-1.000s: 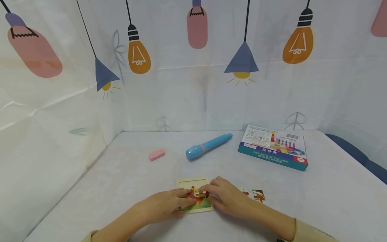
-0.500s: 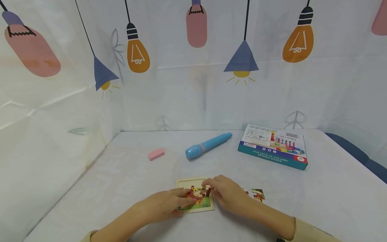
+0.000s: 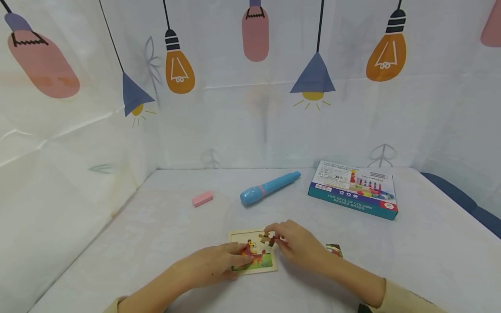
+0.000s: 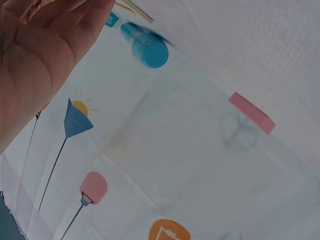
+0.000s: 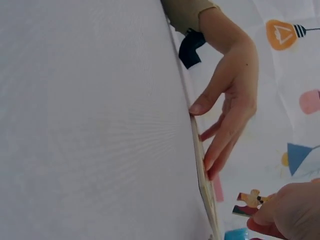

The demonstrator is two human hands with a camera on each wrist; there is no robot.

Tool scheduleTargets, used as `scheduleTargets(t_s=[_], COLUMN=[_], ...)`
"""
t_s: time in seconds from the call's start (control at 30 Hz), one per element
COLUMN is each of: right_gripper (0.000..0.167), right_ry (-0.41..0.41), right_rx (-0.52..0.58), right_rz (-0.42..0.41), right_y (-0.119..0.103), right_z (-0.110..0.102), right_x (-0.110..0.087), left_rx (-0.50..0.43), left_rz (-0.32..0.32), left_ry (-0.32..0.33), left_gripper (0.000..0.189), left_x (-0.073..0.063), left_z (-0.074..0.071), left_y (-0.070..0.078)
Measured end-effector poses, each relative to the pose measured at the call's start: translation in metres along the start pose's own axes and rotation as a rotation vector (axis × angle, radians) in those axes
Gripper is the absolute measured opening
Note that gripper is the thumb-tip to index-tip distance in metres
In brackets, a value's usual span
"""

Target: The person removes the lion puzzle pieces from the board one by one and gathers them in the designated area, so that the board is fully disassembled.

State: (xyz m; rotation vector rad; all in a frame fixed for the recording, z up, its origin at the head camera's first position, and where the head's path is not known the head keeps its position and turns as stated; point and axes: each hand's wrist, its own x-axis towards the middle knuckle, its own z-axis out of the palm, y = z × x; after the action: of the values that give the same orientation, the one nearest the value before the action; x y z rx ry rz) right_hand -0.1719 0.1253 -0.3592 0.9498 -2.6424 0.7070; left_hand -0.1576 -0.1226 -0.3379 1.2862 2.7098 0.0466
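A small wooden jigsaw puzzle in a pale frame (image 3: 257, 272) lies on the white table in the head view. It shows an orange-brown animal on green grass, with bare board at its upper part. My left hand (image 3: 213, 266) rests on the puzzle's left side, fingers extended over the picture. Between thumb and fingertips, my right hand (image 3: 301, 248) pinches a jigsaw piece (image 3: 264, 238) above the frame's upper right corner. The right wrist view shows that jigsaw piece (image 5: 241, 210) raised and tilted. Another loose puzzle piece (image 3: 334, 249) lies right of the right hand, partly covered by the forearm.
Farther back lie a pink block (image 3: 202, 199) and a blue microphone-shaped object (image 3: 270, 188). A flat teal-edged beaded-toy box (image 3: 354, 190) sits at the back right. A printed white sheet (image 3: 235, 121) hangs behind the table.
My right hand has moved up and slightly right with the jigsaw piece, off the picture toward the frame's upper right corner. My left hand stays in place.
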Motion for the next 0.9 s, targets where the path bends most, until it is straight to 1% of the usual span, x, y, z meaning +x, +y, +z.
scheduleTargets(t_s=[0.13, 0.37, 0.47, 0.6, 0.8, 0.9], right_gripper=[0.036, 0.035, 0.033, 0.031, 0.029, 0.028], right_ry=[0.016, -0.01, -0.037, -0.073, -0.065, -0.078], right_rx=[0.0, 0.034, 0.067, 0.109, 0.121, 0.137], right_rz=[-0.027, -0.046, -0.034, 0.005, 0.016, 0.011], right_y=[0.001, 0.002, 0.003, 0.006, 0.009, 0.01], right_z=[-0.006, -0.016, -0.019, -0.024, -0.033, -0.036], right_x=[0.002, 0.003, 0.003, 0.002, 0.002, 0.001], left_rx=[0.006, 0.012, 0.016, 0.023, 0.018, 0.009], left_rz=[-0.005, -0.015, -0.015, -0.016, -0.019, -0.02], left_ry=[-0.002, -0.005, -0.004, -0.003, -0.012, -0.02], left_gripper=[0.046, 0.046, 0.046, 0.046, 0.046, 0.046], left_x=[0.0, 0.001, 0.001, 0.001, 0.001, 0.0], left_z=[-0.001, 0.0, 0.0, 0.0, 0.0, -0.001], left_y=[0.001, 0.002, 0.003, 0.003, 0.003, 0.003])
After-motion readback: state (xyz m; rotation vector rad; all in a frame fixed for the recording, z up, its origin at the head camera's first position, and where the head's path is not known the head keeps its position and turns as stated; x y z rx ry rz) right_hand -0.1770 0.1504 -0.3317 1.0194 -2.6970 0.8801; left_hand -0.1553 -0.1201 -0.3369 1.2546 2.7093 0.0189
